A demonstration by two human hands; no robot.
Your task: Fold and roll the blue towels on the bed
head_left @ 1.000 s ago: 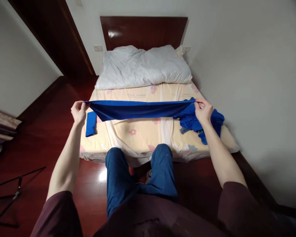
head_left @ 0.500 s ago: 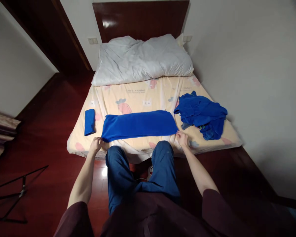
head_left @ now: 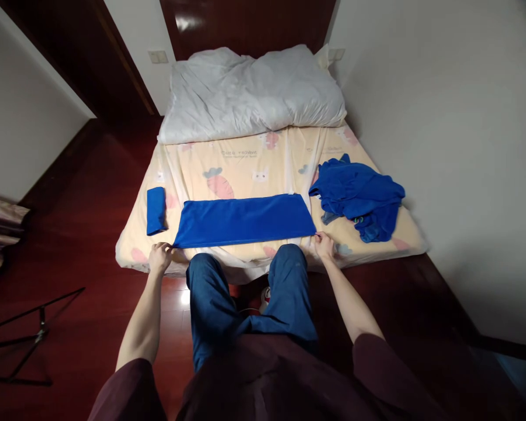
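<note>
A long blue cloth [head_left: 245,220] lies flat as a wide strip across the front of the bed. My left hand [head_left: 161,256] pinches its near left corner, and my right hand [head_left: 324,244] pinches the near right corner. The near edge is stretched straight between them. Left of the strip, a small folded blue bundle [head_left: 156,211] rests on the sheet. To the right lies a crumpled heap of blue garments [head_left: 357,196], close to the strip's right end.
The bed's patterned sheet [head_left: 245,173] surrounds the cloths. A bulky white quilt [head_left: 254,93] lies at the far end before the dark headboard [head_left: 249,23]. A black tripod [head_left: 40,334] stands on the floor at left. My knees are against the bed's front.
My left hand has moved outward to the left, pulling the strip's near left corner with it. The cloth is flatter and its near edge straighter. The view has tilted slightly downward.
</note>
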